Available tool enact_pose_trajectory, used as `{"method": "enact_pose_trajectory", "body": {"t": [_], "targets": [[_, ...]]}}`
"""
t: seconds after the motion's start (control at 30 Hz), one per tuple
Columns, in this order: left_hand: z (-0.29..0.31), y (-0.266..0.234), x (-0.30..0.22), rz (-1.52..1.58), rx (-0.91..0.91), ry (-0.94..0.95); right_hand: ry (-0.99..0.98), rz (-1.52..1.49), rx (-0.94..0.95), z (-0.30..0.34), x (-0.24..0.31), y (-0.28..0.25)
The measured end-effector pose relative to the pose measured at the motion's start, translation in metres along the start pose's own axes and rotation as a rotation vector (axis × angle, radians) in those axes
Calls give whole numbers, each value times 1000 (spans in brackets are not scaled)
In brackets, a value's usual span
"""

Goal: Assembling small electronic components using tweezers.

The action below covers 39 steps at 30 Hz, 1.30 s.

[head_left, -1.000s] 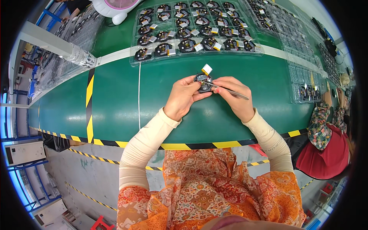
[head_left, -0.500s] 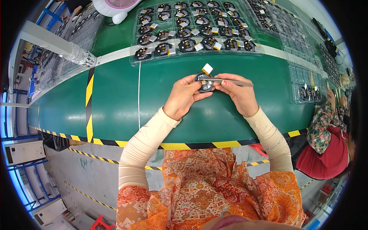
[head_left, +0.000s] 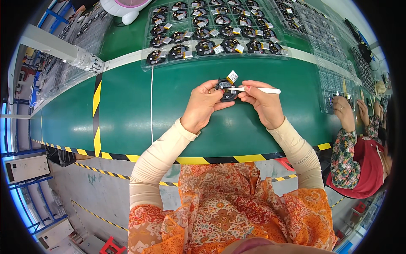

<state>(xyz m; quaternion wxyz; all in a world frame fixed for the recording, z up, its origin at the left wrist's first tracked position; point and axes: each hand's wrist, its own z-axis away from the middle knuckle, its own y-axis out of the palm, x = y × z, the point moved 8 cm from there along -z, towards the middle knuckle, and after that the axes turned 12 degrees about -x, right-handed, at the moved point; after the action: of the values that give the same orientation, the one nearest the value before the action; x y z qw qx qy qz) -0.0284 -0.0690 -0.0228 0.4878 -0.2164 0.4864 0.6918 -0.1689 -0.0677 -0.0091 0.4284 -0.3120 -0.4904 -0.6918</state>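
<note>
Left of the bare left hand [head_left: 206, 103], the smooth green worktop [head_left: 124, 114] lies open toward its left edge; another open patch lies between the two cream-sleeved forearms [head_left: 154, 163], down to the taped near edge; the black round device [head_left: 229, 95] and slim shiny tweezers [head_left: 267, 90] bar the gap to the bare right hand [head_left: 265, 106]; farther back, a large clear plastic tray [head_left: 193, 60] blocks low passage; rightward, a co-worker's floral-sleeved arm [head_left: 347, 148] intrudes.

Green bench [head_left: 122, 114], black-yellow tape [head_left: 198, 161] along near edge; on it: clear loaded tray [head_left: 169, 63], white-pink object [head_left: 127, 17], apparently more trays [head_left: 327, 55] right, blurry.
</note>
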Motion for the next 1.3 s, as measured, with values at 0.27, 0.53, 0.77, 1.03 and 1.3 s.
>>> {"method": "enact_pose_trajectory", "body": {"t": [0.27,0.53,0.77,1.03,1.3], "targets": [[0,2,1,-27,-13,15,1,26,-19,2,2,-2],[2,4,0,-54,-4,18,-25,60,4,3,7,-1],[3,5,0,-54,17,-3,-45,70,-2,3,6,-1],[3,5,2,-101,36,6,-54,85,6,1,9,-1],[4,9,-1,-115,61,0,-108,75,31,-1,13,1]]}}
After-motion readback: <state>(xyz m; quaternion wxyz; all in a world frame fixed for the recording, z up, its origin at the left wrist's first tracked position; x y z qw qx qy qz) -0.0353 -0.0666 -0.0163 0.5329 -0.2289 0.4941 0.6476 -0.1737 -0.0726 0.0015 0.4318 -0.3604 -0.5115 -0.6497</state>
